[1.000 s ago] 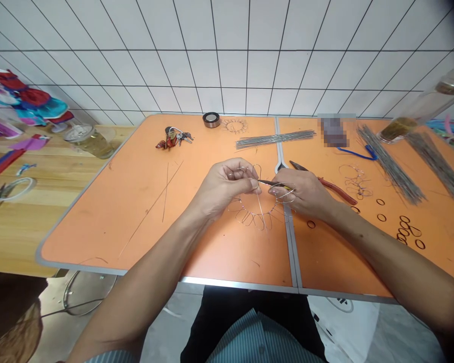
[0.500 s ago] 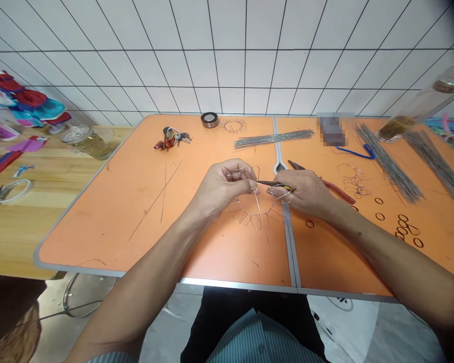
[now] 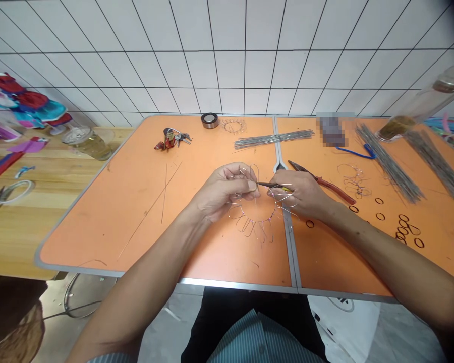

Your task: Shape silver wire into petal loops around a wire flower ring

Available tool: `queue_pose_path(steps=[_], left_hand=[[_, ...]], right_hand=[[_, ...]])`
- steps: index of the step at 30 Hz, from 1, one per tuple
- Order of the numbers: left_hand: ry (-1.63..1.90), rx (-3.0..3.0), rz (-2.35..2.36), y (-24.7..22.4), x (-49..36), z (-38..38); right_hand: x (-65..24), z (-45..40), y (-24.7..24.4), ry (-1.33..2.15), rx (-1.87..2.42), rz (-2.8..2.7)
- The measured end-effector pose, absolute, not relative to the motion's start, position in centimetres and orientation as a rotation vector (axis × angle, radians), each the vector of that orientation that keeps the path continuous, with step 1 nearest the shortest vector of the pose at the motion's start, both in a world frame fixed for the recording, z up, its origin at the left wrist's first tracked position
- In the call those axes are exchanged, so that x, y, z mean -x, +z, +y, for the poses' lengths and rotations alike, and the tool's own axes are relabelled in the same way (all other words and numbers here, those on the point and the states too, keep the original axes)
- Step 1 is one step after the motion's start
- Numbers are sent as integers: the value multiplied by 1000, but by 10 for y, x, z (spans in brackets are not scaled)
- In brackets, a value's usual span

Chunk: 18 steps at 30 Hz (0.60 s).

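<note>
1. Head view: the left hand (image 3: 223, 191) is closed, its fingertips pinching a round, petal-looped, copper-toned wire frame (image 3: 254, 218), which hangs over the orange folding table (image 3: 136, 212) between both hands.
2. The right hand (image 3: 300, 194) is closed around one slim yellow-handled tool (image 3: 275, 185), its dark tip at the wire.
3. Just beside it lies one pair of red-handled pliers (image 3: 327, 184).
4. Farther off lie three bundles of straight steel wires (image 3: 274, 139).

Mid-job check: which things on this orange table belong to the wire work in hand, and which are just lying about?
Part of the job:
left hand holding the looped wire ring
right hand holding the yellow-handled tool
red-handled pliers
straight wire rods

Just lying about:
keys
dark round roll
glass jar
</note>
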State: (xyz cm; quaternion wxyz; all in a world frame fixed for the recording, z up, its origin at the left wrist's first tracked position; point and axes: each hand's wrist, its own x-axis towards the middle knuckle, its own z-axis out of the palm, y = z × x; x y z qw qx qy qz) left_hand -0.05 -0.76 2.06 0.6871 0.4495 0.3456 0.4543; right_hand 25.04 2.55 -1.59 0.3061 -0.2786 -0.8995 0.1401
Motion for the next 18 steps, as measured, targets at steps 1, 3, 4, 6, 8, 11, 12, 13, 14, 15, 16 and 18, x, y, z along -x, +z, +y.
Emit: queue_pose_path(steps=[1,3,4,6,8,11,12,13,14,15,16,18], left_hand=[[1003,-989,757,20,0,-7],[980,-962,730,20,0,-7],[971,-952,720,20,0,-7],[961,-939,710,19,-1,-7],[952,-932,713,19,-1,-7],[931,-925,722,18,0,-7],[923,-922,723,17,0,-6],[916,-918,724,17,0,-6],[909,-914,724,17,0,-6],[905,-909,723,17,0,-6],[904,-902,720,17,0,-6],[904,-890,713,17,0,-7]], right_hand=[[-250,25,-17,382,714,-2374],[-249,25,-17,381,688,-2361],[-248,24,-16,373,688,-2356],[-247,24,-16,355,704,-2350],[-246,23,-15,339,703,-2344],[-245,23,-15,318,686,-2335],[-245,23,-15,310,687,-2334],[-244,23,-14,302,694,-2335],[-244,23,-14,291,698,-2335],[-244,23,-14,277,698,-2334],[-244,22,-13,263,694,-2332],[-245,22,-13,242,691,-2321]])
